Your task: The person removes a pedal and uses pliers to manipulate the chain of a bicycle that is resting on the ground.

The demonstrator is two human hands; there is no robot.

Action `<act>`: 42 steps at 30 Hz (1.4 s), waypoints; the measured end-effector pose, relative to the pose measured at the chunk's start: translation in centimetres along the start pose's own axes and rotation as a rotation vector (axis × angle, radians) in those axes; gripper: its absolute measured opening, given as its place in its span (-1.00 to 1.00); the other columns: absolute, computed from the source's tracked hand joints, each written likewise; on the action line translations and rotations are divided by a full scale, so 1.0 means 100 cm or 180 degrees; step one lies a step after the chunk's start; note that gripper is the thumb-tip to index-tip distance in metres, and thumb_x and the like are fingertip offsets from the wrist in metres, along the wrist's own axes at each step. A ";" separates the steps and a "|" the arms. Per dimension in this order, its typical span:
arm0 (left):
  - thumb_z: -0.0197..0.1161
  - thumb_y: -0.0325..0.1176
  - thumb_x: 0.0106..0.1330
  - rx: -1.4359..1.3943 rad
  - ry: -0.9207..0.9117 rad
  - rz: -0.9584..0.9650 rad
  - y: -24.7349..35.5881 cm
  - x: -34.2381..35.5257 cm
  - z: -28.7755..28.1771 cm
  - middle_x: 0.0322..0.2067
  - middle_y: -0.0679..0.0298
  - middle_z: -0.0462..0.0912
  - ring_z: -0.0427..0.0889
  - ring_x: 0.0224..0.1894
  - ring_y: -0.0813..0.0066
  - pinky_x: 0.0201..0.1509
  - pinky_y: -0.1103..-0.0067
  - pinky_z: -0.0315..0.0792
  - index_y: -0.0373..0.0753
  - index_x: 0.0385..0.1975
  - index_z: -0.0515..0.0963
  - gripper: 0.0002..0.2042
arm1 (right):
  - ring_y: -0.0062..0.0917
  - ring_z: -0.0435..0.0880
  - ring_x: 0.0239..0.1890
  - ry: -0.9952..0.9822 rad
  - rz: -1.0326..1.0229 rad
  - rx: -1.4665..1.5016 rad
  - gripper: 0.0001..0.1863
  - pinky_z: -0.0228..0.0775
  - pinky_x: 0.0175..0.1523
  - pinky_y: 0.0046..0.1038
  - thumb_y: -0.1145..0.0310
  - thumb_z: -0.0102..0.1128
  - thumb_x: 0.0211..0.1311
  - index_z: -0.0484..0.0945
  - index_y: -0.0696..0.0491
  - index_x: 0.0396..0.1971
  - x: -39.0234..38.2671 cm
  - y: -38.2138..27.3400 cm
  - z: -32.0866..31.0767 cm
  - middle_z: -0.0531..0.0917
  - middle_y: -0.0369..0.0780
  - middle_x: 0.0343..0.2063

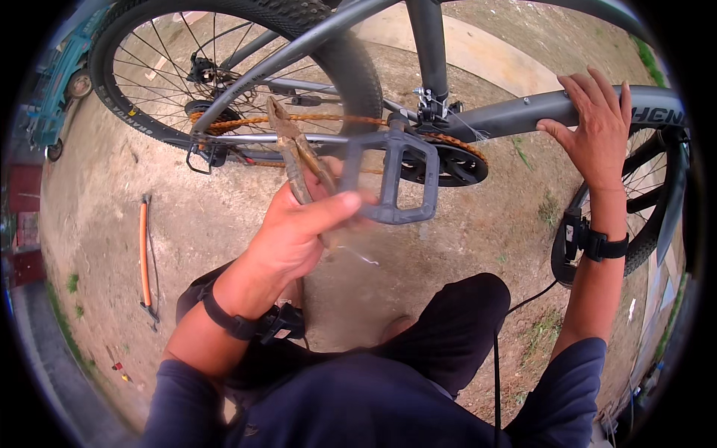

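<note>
My left hand (295,235) is closed round a pair of rusty pliers (287,134), their jaws pointing up and away from me. Its thumb is beside the black platform pedal (429,179), and blur hides whether they touch. A thin pale strand (362,257) shows just below this hand. My right hand (597,131) lies with its fingers spread on the grey bicycle frame tube (493,119) and grips nothing. Between the hands are the chainring (459,173) and an orange-brown chain (328,118). A small cable clamp area (429,104) sits where the frame tubes meet.
The rear wheel (104,82) stands at the upper left and the front wheel (638,257) at the right. An orange hand pump (144,254) lies on the dirt ground at left. A dark cable (497,373) runs past my right knee. A teal vehicle (63,82) is farther off.
</note>
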State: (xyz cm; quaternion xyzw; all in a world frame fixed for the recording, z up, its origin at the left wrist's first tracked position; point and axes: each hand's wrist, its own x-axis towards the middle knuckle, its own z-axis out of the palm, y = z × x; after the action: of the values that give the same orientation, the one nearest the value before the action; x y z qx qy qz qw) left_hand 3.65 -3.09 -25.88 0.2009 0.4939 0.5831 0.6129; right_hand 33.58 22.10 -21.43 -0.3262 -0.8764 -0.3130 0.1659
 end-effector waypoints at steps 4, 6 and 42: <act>0.37 -0.30 0.22 0.0088 -0.0044 0.0044 -0.001 0.001 0.001 -0.22 0.07 0.66 0.65 -0.30 0.33 -0.17 0.49 0.51 -0.39 0.06 0.37 -0.51 | -0.42 0.52 0.11 -0.0138 -0.0058 0.0117 -0.37 -0.05 0.47 -0.17 -0.11 0.45 -0.23 0.62 -0.09 -0.11 0.002 0.006 0.000 0.62 -0.37 -0.14; 0.38 -0.28 0.21 0.0141 -0.0039 0.0057 0.001 0.002 0.003 -0.23 0.07 0.67 0.64 -0.31 0.35 -0.19 0.50 0.50 -0.39 0.06 0.38 -0.51 | -0.42 0.52 0.08 -0.0145 -0.0060 0.0187 -0.38 -0.04 0.46 -0.17 -0.12 0.45 -0.25 0.62 -0.08 -0.14 0.003 0.005 0.000 0.61 -0.37 -0.17; 0.34 -0.34 0.23 -0.0034 -0.0088 0.0322 -0.012 0.008 -0.011 -0.26 0.15 0.63 0.63 -0.23 0.31 -0.09 0.37 0.51 -0.31 -0.07 0.46 -0.67 | -0.39 0.51 0.09 0.0087 -0.0243 0.0097 -0.31 -0.06 0.46 -0.17 -0.26 0.34 -0.17 0.57 -0.04 -0.12 -0.006 0.017 0.017 0.59 -0.32 -0.14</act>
State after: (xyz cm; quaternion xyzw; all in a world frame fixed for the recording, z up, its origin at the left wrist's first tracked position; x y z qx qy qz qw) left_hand 3.23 -3.06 -27.64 0.2304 0.4714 0.6132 0.5905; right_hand 34.99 23.99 -22.27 -0.2857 -0.8905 -0.3101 0.1708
